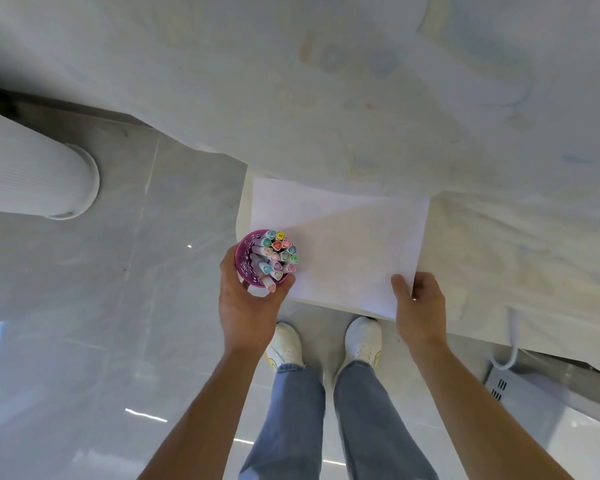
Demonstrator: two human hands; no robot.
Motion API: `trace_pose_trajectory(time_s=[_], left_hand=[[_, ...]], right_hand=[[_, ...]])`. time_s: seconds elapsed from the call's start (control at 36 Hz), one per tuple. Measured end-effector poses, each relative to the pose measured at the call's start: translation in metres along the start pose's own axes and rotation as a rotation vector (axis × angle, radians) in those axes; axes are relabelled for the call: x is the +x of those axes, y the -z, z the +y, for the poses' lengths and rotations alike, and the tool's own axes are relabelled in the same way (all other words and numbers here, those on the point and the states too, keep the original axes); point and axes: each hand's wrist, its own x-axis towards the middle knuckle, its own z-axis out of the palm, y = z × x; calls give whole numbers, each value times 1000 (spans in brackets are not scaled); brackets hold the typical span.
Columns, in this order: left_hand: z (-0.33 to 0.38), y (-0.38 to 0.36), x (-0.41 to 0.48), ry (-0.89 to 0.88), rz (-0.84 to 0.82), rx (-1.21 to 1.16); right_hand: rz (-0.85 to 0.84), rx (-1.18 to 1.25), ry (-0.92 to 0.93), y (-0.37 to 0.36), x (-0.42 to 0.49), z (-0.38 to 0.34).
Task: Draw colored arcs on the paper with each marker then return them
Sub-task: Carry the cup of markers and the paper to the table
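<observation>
Purple mesh cup [245, 249], packed with pastel markers [278, 252] standing caps up: my left hand [246, 306] wraps round its near side, thumb and fingers curled against the wall. It sits at the left edge of the white paper [343, 251]; whether its base rests on anything I cannot tell. I judge the load light but top-heavy, the markers loose enough to rattle or tip out, so gripping low round the wall suits it. Each marker should lift out by its cap end. The caps carry small marks, too tiny to read, and no brand shows.

My right hand [421, 306] pinches the paper's near right corner, thumb on top. The sheet is thin, floppy and easily creased. It lies on the near left corner of a pale table [499, 237] with faint colour stains. Below are grey floor tiles [118, 289], my white shoes [362, 337] and, far left, a ribbed white column [32, 174].
</observation>
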Motion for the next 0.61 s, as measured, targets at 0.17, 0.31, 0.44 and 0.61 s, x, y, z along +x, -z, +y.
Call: trace_pose_trajectory(time_s=[0.17, 0.31, 0.44, 0.61], left_hand=[[6, 12, -7, 28, 7, -10], [24, 36, -23, 54, 41, -2], [49, 69, -47, 85, 92, -18], [80, 118, -86, 122, 193, -90]], right_hand=[[-40, 13, 17, 12, -15, -10], [-43, -7, 47, 33, -39, -18], [-51, -26, 75, 52, -71, -33], [-120, -55, 174, 75, -112, -76]])
